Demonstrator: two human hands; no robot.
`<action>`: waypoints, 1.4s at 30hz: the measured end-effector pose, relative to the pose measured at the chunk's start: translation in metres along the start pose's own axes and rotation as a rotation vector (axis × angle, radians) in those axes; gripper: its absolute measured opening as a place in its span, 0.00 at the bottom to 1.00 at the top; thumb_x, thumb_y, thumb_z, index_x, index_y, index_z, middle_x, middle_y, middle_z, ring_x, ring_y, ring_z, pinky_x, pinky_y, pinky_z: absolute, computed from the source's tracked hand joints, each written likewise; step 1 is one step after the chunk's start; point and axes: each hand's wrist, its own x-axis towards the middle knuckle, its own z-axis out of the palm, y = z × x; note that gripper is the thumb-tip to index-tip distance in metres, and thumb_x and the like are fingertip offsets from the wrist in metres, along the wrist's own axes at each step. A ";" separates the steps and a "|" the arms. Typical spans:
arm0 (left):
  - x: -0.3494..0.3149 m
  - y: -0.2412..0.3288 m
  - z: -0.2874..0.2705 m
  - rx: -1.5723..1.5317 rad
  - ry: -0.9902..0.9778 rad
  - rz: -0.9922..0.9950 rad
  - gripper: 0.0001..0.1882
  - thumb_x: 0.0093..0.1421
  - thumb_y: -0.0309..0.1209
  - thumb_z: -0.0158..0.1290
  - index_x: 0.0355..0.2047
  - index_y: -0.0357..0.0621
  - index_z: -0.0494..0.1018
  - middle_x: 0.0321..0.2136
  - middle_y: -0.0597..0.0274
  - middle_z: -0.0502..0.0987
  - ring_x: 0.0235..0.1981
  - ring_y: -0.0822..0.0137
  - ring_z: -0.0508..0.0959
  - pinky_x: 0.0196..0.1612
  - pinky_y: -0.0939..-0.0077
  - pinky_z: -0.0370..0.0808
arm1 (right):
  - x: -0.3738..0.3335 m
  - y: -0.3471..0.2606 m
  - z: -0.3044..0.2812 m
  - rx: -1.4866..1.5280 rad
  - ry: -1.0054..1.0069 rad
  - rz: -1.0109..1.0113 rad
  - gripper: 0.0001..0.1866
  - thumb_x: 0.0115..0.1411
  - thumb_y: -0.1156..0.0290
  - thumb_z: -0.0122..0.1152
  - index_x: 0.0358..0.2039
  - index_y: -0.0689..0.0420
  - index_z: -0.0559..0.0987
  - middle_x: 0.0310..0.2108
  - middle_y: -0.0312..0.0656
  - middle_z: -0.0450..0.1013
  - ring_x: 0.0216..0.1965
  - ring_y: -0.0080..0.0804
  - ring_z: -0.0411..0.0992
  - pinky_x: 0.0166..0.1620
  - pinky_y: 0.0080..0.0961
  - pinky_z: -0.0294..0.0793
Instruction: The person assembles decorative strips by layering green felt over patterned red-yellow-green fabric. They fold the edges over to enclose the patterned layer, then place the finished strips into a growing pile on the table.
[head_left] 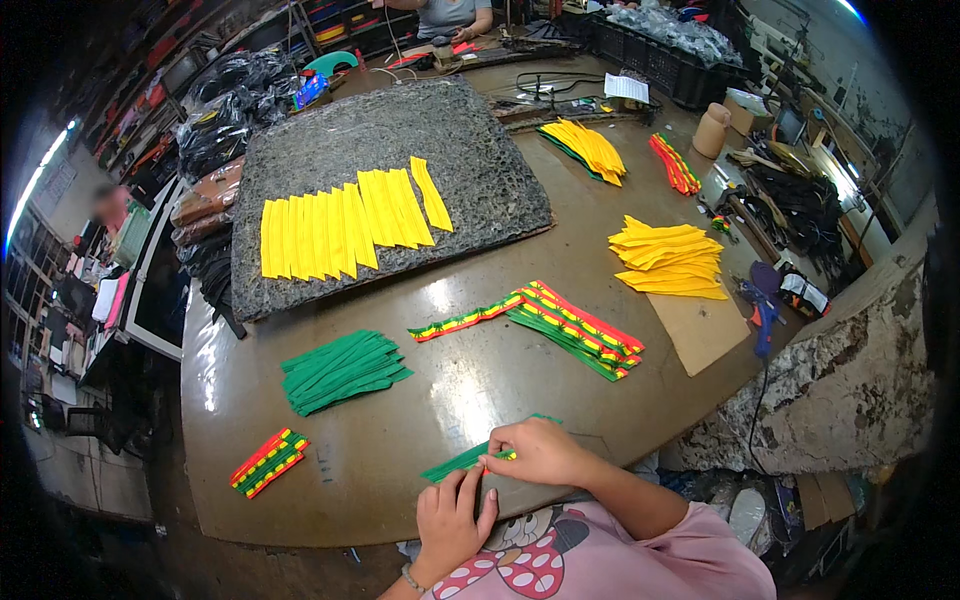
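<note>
Hands first, from the head view, the only one we've got. Our right hand (538, 452) is curled down on a green strip (462, 462), fingertips pinching its end against the worktop (440, 390). Our left hand (452, 515) lies just beside it, fingers loosely bent with the tips resting on the worktop edge right under the strip, not gripping anything as far as we can see.

Well off to the left of the left hand sits a small striped bundle (270, 461) in red, yellow and green. Farther out from both hands there's a pile of green strips (342, 372), and ahead of the right hand a stack of striped bands (575, 330). Beyond those, yellow strips (345, 228) are laid in a row on a dark rough mat (400, 130), and a yellow pile (670, 260) lies off to the right.
</note>
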 end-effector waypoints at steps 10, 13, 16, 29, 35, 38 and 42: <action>0.002 0.001 -0.003 -0.009 0.041 0.005 0.23 0.58 0.38 0.61 0.53 0.46 0.76 0.44 0.58 0.75 0.37 0.58 0.73 0.41 0.64 0.69 | -0.019 -0.003 -0.006 -0.104 0.130 -0.048 0.20 0.59 0.49 0.65 0.33 0.55 0.83 0.31 0.50 0.80 0.35 0.54 0.78 0.39 0.45 0.77; 0.002 0.002 -0.002 -0.033 0.045 -0.006 0.23 0.58 0.37 0.61 0.53 0.46 0.76 0.44 0.57 0.74 0.38 0.56 0.73 0.42 0.63 0.69 | -0.023 -0.002 -0.011 -0.095 0.112 -0.016 0.19 0.58 0.50 0.67 0.33 0.55 0.83 0.31 0.51 0.80 0.35 0.54 0.78 0.38 0.45 0.77; 0.003 0.002 -0.003 -0.069 0.021 -0.030 0.23 0.57 0.36 0.61 0.53 0.47 0.75 0.44 0.55 0.73 0.40 0.54 0.72 0.44 0.62 0.69 | -0.020 -0.001 -0.016 -0.035 0.134 -0.059 0.17 0.59 0.54 0.69 0.32 0.56 0.83 0.27 0.51 0.79 0.29 0.50 0.78 0.33 0.39 0.75; 0.001 -0.002 -0.001 -0.079 0.009 -0.046 0.23 0.60 0.38 0.60 0.54 0.44 0.75 0.44 0.59 0.75 0.39 0.60 0.74 0.42 0.67 0.73 | -0.017 -0.004 -0.019 -0.055 0.105 0.092 0.17 0.58 0.55 0.68 0.30 0.59 0.83 0.28 0.52 0.79 0.30 0.50 0.79 0.34 0.39 0.75; 0.003 -0.002 -0.002 -0.084 0.014 -0.043 0.22 0.60 0.37 0.60 0.53 0.44 0.76 0.44 0.59 0.75 0.39 0.60 0.74 0.44 0.66 0.73 | -0.014 -0.011 -0.019 -0.096 0.084 0.188 0.15 0.57 0.58 0.70 0.29 0.60 0.83 0.25 0.53 0.77 0.27 0.50 0.78 0.31 0.39 0.73; 0.003 -0.003 -0.002 -0.100 0.013 -0.040 0.22 0.60 0.38 0.59 0.53 0.44 0.76 0.44 0.59 0.75 0.40 0.60 0.74 0.44 0.66 0.74 | -0.013 -0.014 -0.019 -0.098 0.098 0.192 0.16 0.57 0.58 0.70 0.29 0.60 0.82 0.23 0.53 0.76 0.25 0.50 0.77 0.30 0.40 0.72; 0.002 -0.005 0.000 -0.078 0.024 -0.012 0.22 0.61 0.38 0.59 0.54 0.44 0.75 0.44 0.60 0.75 0.41 0.61 0.73 0.46 0.66 0.73 | -0.013 -0.014 -0.020 -0.094 0.077 0.219 0.16 0.57 0.58 0.70 0.29 0.61 0.83 0.22 0.53 0.76 0.24 0.49 0.76 0.29 0.39 0.71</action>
